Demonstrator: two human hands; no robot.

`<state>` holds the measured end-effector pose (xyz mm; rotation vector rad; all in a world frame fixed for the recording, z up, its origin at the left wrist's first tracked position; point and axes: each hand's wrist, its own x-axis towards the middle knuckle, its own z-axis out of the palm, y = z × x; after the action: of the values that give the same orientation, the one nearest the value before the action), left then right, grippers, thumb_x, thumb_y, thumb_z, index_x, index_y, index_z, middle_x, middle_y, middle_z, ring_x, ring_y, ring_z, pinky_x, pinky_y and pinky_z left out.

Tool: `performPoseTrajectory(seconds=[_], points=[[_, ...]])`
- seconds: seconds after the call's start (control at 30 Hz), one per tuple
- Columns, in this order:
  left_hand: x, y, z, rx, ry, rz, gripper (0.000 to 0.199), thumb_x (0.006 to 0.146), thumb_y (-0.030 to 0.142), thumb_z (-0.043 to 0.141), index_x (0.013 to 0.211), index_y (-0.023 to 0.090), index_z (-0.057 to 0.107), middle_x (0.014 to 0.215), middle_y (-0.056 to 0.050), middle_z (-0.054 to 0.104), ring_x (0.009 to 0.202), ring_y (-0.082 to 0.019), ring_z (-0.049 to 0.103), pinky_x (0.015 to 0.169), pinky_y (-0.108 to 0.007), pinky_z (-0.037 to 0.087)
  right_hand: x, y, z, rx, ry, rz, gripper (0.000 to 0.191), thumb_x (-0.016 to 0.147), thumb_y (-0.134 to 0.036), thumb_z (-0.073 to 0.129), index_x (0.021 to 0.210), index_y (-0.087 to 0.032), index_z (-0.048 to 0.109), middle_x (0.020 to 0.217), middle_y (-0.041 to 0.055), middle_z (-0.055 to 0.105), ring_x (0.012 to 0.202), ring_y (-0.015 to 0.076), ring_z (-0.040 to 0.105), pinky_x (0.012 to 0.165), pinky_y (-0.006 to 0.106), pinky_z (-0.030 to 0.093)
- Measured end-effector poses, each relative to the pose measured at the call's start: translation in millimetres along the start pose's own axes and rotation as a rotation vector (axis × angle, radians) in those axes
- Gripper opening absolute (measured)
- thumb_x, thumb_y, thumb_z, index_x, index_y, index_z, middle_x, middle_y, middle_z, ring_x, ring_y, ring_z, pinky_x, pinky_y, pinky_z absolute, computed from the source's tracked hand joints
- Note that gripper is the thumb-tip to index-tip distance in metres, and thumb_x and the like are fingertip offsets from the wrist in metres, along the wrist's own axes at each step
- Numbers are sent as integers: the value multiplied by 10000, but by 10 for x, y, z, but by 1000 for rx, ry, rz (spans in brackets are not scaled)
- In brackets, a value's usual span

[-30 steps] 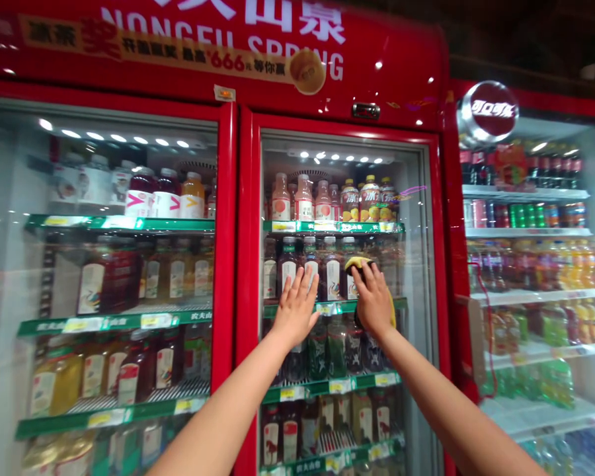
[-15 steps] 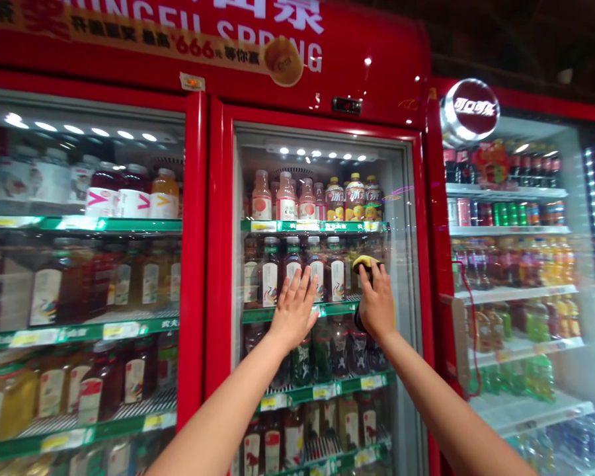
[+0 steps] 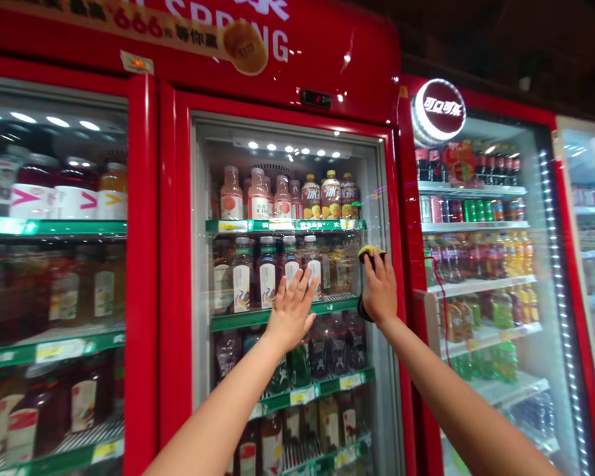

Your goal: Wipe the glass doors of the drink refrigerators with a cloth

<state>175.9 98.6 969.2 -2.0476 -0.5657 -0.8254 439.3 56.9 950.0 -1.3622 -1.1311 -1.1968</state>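
My left hand (image 3: 291,311) lies flat with fingers spread against the glass door (image 3: 377,370) of the middle red fridge, in front of the second shelf of bottles. Farther right, near the door's right frame, my right hand (image 3: 379,287) presses a cloth (image 3: 371,251) to the glass. The cloth is black with a yellow edge and shows above the fingertips and along the left side of the hand; the rest is hidden under the palm. Behind the glass stand dark bottles with white labels (image 3: 268,281).
To the left is another red-framed fridge with bottles on green-edged shelves (image 3: 54,228). At right stands a fridge with a round lit sign (image 3: 439,109), white shelves and a red cord (image 3: 441,297). A small dark display (image 3: 316,99) sits above the middle door.
The view has swung to the right. My right hand with the cloth has moved right across the glass, toward the door's frame. My left hand stays spread, slightly left against the bottles' row.
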Motion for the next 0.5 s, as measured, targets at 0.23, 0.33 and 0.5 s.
performPoseTrajectory(seconds=[0.23,0.33,0.5], points=[[414,213,85,-16,44,39,934,894,458,633,1618,177,115,1681,-109,142,1567,-266,6,1268,-512,-81,473,-10,-100,-24,-165,-195,683,934,-51,391,1552,-341,364,1643,-10,316,1548,280,169,1211,608,254],[570,323,137,-20,67,80,903,879,460,662,1611,235,182,1681,-104,161,1567,-276,52,1264,-526,-76,601,301,-111,-62,-122,-105,721,921,-26,380,1562,-353,336,1641,-3,321,1546,290,175,1199,638,254],[663,422,223,-13,116,141,818,888,434,663,1586,284,265,1678,-77,200,1567,-260,95,1259,-520,-105,84,767,-63,-18,-47,-37,806,868,18,393,1590,-319,273,1648,36,310,1557,292,120,1199,581,319]])
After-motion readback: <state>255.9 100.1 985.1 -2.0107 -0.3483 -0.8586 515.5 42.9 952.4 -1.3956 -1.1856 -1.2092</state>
